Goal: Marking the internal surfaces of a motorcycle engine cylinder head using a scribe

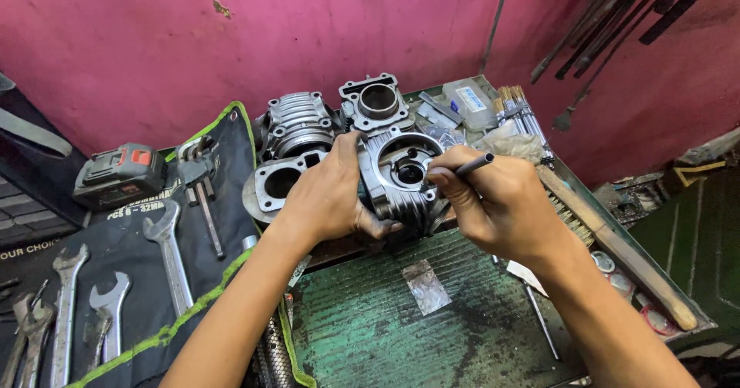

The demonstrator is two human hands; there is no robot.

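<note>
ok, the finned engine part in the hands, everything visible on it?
The cylinder head looks like bare cast metal, silver-grey, with cooling fins down its sides and a round recessed chamber facing up. It sits tilted at the far edge of the green bench, beside other finned cylinders. The left hand grips its left side; the right hand holds a thin dark tool to the chamber.

Pink plastered wall, chipped in spots; worn green metal workbench; long tools hang top right.
</note>
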